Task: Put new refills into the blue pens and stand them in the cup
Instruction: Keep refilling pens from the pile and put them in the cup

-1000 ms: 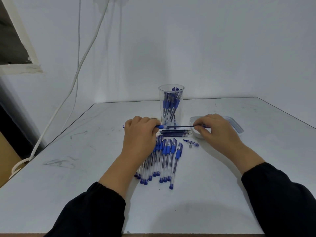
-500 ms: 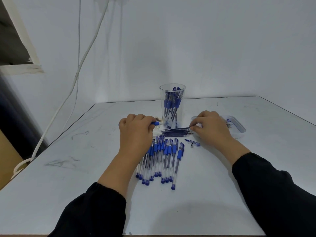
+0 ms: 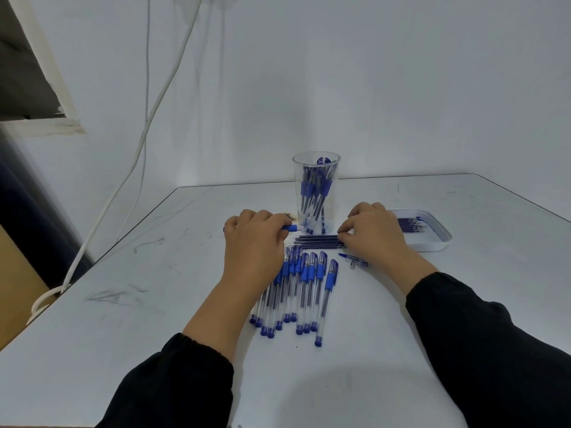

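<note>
Pens (image 3: 296, 291), clear-barrelled with blue grips and end plugs, fanned in a row at lower centre of the frame, tips toward the wall. Further left, left hand (image 3: 253, 242) curled round a pen barrel (image 3: 289, 227), only its blue end peeking out beside the thumb. Just right of that, at centre, a clear plastic cup (image 3: 316, 193), smooth and slightly tapered, already holding several finished pens upright. Below the cup, a small bundle of thin dark refills (image 3: 318, 240) lying flat on the scuffed white table (image 3: 154, 304). Right hand (image 3: 374, 233) pinching at the right end of those refills, fingertips bent down; whether one refill is actually lifted, cannot tell. Loose pen tip piece (image 3: 353, 261) just below that hand. At right, a shallow white tray (image 3: 438, 242) with more refills. Best handled by separating a single refill, aligning it straight with the barrel mouth, sliding gently without bending the slim tube.
</note>
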`<control>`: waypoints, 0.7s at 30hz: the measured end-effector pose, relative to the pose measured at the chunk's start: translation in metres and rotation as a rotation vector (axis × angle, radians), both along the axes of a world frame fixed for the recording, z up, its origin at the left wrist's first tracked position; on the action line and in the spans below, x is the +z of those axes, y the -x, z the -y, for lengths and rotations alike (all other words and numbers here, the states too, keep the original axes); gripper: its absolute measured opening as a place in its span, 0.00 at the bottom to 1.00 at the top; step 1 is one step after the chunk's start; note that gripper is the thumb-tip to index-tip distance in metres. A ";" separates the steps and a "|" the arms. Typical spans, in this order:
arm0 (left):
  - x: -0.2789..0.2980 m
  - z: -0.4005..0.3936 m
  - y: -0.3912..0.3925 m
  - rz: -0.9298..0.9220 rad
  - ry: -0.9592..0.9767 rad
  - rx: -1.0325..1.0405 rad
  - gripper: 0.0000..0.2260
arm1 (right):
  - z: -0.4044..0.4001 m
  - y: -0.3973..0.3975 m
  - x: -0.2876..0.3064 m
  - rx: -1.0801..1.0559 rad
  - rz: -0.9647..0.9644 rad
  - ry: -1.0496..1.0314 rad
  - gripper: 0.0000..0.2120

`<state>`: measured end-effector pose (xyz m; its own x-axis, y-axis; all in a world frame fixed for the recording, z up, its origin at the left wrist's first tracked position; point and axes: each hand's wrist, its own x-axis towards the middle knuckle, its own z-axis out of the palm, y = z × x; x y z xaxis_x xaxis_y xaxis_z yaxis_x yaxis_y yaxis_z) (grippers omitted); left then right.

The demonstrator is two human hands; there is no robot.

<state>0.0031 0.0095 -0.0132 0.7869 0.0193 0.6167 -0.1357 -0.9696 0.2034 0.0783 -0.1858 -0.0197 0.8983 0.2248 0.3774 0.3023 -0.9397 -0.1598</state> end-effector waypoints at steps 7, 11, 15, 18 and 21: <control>-0.001 0.002 0.001 -0.021 -0.007 0.002 0.11 | 0.004 -0.001 -0.001 0.012 0.011 -0.052 0.11; -0.002 0.006 0.004 -0.023 0.011 -0.022 0.11 | 0.016 -0.003 0.003 -0.019 0.020 -0.125 0.10; -0.003 0.011 0.006 -0.018 0.023 -0.067 0.11 | 0.044 -0.010 0.008 -0.161 -0.062 -0.125 0.11; -0.004 0.015 0.007 -0.004 0.024 -0.095 0.10 | 0.064 -0.015 0.005 -0.272 -0.146 -0.089 0.10; -0.005 0.016 0.008 0.005 0.019 -0.112 0.09 | 0.071 -0.016 0.001 -0.288 -0.178 0.001 0.14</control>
<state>-0.0047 -0.0068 -0.0186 0.7819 -0.0571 0.6208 -0.2442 -0.9443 0.2208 0.0942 -0.2565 -0.0182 0.9768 -0.0476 0.2090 -0.0082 -0.9826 -0.1855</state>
